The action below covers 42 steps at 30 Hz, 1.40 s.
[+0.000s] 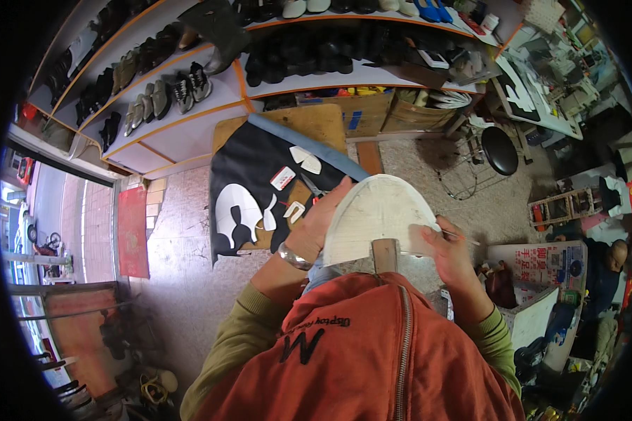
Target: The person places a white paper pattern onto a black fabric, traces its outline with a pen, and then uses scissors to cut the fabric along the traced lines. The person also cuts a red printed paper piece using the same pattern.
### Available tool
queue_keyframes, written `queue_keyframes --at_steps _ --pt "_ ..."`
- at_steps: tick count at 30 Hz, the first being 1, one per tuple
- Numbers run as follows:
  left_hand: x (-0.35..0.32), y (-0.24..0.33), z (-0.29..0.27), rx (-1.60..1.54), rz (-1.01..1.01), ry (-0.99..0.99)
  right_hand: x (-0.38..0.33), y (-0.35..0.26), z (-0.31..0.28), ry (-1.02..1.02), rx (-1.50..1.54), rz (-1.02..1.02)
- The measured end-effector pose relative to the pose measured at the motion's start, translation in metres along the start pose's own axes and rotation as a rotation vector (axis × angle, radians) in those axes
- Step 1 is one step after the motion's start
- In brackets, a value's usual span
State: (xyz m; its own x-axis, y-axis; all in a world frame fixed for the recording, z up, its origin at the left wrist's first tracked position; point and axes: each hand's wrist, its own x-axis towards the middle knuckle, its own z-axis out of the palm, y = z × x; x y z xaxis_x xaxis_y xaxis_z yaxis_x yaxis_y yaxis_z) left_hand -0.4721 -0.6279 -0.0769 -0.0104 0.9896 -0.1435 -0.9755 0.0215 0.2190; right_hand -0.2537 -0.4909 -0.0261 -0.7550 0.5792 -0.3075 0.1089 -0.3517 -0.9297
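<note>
In front of my chest is a white, half-round pattern piece (379, 207), stiff-looking like card, with a seam line along its rim. My left hand (319, 221) is closed on its left edge; a metal bracelet is at the wrist. At the lower right corner my right hand (451, 249) grips the piece. A thin pale stick, perhaps a pen, pokes out from those right fingers. Below the piece's lower middle a tan strip (385, 256) shows; what it belongs to is hidden. Beyond my left hand, a black sheet (242, 161) covers much of a low wooden table (323, 119).
White cut-out patterns (233, 210), a red-and-white card (282, 178) and partly hidden scissors (312, 188) lie on the sheet. Shoe shelves (182, 137) line the far wall. A round black stool (499, 151) stands at right, near a printed carton (541, 263). A doorway opens at left.
</note>
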Motion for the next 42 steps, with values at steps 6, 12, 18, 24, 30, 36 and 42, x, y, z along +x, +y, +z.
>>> queue_keyframes --at_steps 6,12,18,24,30,36,42 --pt "0.021 -0.007 0.022 0.327 0.055 0.314 0.002 0.01 -0.01 0.07 -0.153 -0.076" --pt "0.032 -0.013 0.005 0.046 -0.047 0.067 0.0 0.017 -0.02 0.101 -0.2 -0.024" --pt "0.046 -0.027 0.032 0.143 -0.039 0.145 -0.004 0.019 -0.013 0.063 -0.108 -0.007" --pt "0.084 -0.086 0.057 0.695 0.288 0.433 -0.014 0.02 -0.013 0.167 -1.178 -0.496" --pt "0.122 -0.127 0.077 0.667 0.265 0.345 -0.049 0.002 -0.048 0.199 -1.086 -0.491" --pt "0.17 -0.183 0.102 0.474 0.183 0.054 -0.091 0.012 -0.122 0.57 -0.316 -0.292" --pt "0.205 -0.241 0.114 0.541 -0.033 -0.091 -0.122 -0.002 -0.185 0.53 0.401 -0.254"
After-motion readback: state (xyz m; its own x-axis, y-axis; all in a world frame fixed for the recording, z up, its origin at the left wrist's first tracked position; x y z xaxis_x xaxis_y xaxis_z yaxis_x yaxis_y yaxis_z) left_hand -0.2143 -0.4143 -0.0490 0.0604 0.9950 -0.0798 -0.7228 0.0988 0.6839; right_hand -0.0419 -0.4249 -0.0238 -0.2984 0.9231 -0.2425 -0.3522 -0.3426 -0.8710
